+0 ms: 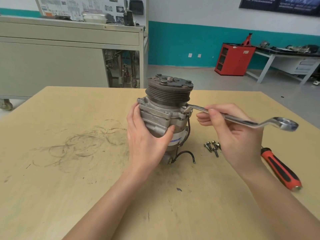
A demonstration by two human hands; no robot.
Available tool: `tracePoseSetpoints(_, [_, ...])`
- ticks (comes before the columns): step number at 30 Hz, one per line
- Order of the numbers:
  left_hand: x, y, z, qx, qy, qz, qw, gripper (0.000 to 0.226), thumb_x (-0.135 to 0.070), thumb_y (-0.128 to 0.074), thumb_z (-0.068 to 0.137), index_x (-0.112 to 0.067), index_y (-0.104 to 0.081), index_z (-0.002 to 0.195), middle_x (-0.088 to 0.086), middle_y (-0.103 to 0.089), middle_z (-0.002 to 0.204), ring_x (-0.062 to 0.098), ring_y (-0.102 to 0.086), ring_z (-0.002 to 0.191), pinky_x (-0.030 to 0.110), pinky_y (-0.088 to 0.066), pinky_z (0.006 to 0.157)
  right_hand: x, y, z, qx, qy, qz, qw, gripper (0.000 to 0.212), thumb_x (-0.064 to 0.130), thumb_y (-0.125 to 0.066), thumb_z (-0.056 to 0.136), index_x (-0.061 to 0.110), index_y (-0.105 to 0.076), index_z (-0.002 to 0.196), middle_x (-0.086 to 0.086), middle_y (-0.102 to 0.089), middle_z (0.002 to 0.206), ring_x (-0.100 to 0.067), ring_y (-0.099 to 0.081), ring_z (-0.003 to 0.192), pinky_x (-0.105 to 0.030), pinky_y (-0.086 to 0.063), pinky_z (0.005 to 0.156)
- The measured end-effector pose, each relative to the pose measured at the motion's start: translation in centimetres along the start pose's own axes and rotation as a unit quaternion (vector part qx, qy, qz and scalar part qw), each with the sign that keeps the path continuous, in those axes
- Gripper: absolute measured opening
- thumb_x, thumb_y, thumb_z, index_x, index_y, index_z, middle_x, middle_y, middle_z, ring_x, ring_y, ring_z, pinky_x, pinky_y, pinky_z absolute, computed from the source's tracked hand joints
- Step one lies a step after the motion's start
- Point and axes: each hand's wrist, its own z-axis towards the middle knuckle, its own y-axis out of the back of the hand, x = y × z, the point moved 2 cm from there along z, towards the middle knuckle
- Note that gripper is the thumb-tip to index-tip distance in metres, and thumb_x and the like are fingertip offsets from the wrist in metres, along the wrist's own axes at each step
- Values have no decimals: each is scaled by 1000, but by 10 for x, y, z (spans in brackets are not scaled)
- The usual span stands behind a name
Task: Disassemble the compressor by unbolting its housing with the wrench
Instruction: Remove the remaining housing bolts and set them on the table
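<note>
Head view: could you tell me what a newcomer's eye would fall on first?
The compressor stands pulley-up on the table, gripped by the left hand. The right hand holds a wrench whose ring end sits at the housing's right edge. Loose bolts lie to the compressor's right.

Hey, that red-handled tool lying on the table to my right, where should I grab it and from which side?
Grip the red-handled tool by its thick handle, coming down from above on the right. It lies flat on the table, handle fully exposed; its working end is hidden behind the right hand.
</note>
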Motion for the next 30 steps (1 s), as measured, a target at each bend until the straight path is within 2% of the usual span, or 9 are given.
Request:
tracePoseSetpoints(4, [0,1,0,1,2,3,1000,97,-47,-69,71,-4,-28,148,6,-29,151,18,-29,140,48,-29,116,-4,-3,-2,-25,-43,67,997,14,23,-49,94,15,-61,92,4,-71,80,-14,-72,73,-34,-58,67])
tracePoseSetpoints(8, [1,0,0,2,2,5,1000,95,-43,-74,74,-5,-27,148,6,-29,151,17,-29,140,47,-29,116,-18,-6,-2,-65,-103,179,976,17,11,-45,96,9,-61,91,-3,-73,76,-23,-72,71,-31,-58,64])
tracePoseSetpoints(11, [2,-1,0,-2,0,8,1000,95,-40,-76,75,-6,-27,148,6,-28,152,17,-29,140,44,-28,117,-39,-4,13,-54,-237,317,917,23,9,-42,95,3,-63,87,-10,-72,71,-25,-70,66,-27,-56,60])
tracePoseSetpoints(15, [3,-1,0,-3,0,9,1000,94,-36,-79,76,-6,-26,148,5,-27,152,17,-30,140,47,-30,116,-71,-8,45,56,-437,415,796,42,10,-38,98,7,-70,70,-7,-66,59,-14,-60,49,-17,-48,43])
tracePoseSetpoints(18, [2,-1,1,-3,-2,11,1000,95,-37,-78,76,-6,-26,148,6,-27,151,18,-31,140,47,-31,115,-84,-17,55,119,-458,445,760,45,13,-36,97,7,-72,71,-5,-63,58,-11,-56,45,-13,-44,40])
tracePoseSetpoints(20, [2,-1,1,-2,-1,6,1000,95,-41,-77,75,-6,-27,148,6,-28,151,19,-31,140,47,-31,115,-83,-17,56,101,-442,457,765,47,15,-37,98,7,-73,69,-5,-64,57,-10,-57,46,-13,-46,41])
tracePoseSetpoints(22, [2,-1,1,-1,1,-1,1000,96,-46,-72,72,-6,-27,148,6,-28,150,18,-31,139,46,-30,115,-77,-12,56,51,-411,448,792,50,19,-39,100,9,-74,66,-6,-66,59,-11,-60,47,-14,-47,43])
tracePoseSetpoints(27, [4,-2,1,2,4,-4,1000,98,-50,-68,71,-8,-26,148,4,-27,150,17,-31,139,45,-30,116,-40,8,33,-50,-189,252,948,30,22,-46,98,9,-68,84,-7,-73,70,-21,-69,59,-23,-54,53])
tracePoseSetpoints(30, [5,-2,1,0,3,-2,1000,98,-50,-68,71,-7,-27,148,5,-28,150,17,-31,139,46,-30,116,-17,4,18,-51,-72,134,987,18,21,-50,96,11,-64,90,1,-72,71,-20,-71,64,-28,-57,57])
